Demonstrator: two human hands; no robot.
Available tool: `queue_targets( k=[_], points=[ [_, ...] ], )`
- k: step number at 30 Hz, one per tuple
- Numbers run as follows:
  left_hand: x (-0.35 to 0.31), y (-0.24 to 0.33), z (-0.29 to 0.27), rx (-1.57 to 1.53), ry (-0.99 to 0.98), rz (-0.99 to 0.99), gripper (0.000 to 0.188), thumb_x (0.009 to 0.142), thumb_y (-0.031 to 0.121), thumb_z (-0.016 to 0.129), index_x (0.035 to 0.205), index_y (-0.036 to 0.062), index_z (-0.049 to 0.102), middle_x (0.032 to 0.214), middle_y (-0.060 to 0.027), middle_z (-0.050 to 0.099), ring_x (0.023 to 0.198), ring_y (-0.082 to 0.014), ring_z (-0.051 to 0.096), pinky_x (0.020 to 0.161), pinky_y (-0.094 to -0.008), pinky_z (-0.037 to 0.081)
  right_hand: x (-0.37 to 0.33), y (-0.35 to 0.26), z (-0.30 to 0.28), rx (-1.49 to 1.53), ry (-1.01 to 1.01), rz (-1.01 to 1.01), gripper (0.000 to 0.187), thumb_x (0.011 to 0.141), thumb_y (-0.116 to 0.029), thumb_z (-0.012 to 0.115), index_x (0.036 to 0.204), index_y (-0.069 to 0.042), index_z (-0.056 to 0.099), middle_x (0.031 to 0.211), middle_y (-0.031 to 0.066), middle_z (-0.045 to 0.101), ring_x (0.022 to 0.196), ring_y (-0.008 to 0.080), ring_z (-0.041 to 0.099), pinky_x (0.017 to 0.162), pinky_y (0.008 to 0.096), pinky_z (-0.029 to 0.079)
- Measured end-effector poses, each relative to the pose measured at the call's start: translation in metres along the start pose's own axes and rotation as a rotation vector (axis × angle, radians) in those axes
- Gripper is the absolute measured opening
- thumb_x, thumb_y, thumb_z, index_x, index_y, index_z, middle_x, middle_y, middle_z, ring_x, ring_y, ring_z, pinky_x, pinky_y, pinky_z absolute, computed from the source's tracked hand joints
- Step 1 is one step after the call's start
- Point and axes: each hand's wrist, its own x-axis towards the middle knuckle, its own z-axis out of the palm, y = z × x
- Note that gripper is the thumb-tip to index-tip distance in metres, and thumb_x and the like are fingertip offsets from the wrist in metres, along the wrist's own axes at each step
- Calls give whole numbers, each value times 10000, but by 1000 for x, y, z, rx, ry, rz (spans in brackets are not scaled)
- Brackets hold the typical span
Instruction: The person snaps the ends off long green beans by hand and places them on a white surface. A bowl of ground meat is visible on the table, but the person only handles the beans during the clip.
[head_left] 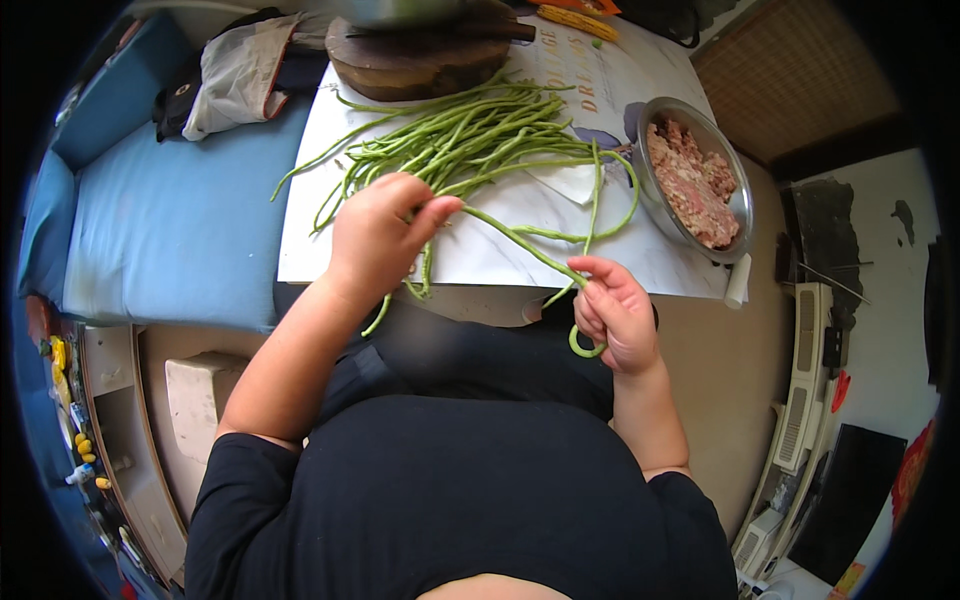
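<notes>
A long green bean stretches between my two hands at the table's near edge. My left hand is closed, pinching it between thumb and fingers in front of the bean pile. Lower and to the right, my right hand is closed on the bean's other end, and a curled green tip shows beside its fingers. A heap of long green beans lies just beyond my hands. Some loose strands loop toward my right hand, and others hang over the edge below my left hand.
On the right of the white marbled table stands a metal bowl with ground meat. A round wooden chopping board with a blurred metal blade on top sits at the back. A corn cob lies far right; a blue sofa is left.
</notes>
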Motion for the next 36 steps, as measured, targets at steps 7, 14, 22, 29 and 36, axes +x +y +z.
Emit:
queue_targets(
  k=[7,14,22,29,36],
  points=[
    [-6,3,15,-883,-146,-597,276,877,264,521,721,47,585,515,65,413,457,-11,335,431,-168,260,36,-17,-13,738,0,52,217,917,-169,377,1059,-89,520,501,-51,256,372,62,204,353,206,194],
    [-23,31,46,-912,-716,-567,253,877,180,505,1081,47,572,593,68,410,514,-21,343,476,-161,284,54,-23,1,1030,-71,36,240,914,-146,352,1036,-55,538,502,-53,253,363,63,200,355,200,198],
    [-35,22,62,-1428,-907,-778,192,879,229,511,935,48,546,594,20,425,481,-50,338,421,-180,254,77,-19,-3,1054,42,-8,205,901,-126,347,961,-49,527,492,-56,242,365,65,203,381,212,220],
    [-34,19,60,-1538,-763,-925,168,871,182,498,950,38,536,716,-5,505,469,-37,336,395,-164,227,78,-13,-24,1010,123,-73,207,913,-149,332,959,-67,516,491,-54,240,367,69,202,385,213,227],
    [-31,19,58,-1217,-828,-927,274,774,33,453,1020,3,568,587,30,443,456,-28,327,399,-168,236,68,-10,-29,801,120,-108,217,915,-172,332,993,-115,527,497,-55,238,376,69,196,384,216,215]
  ],
)
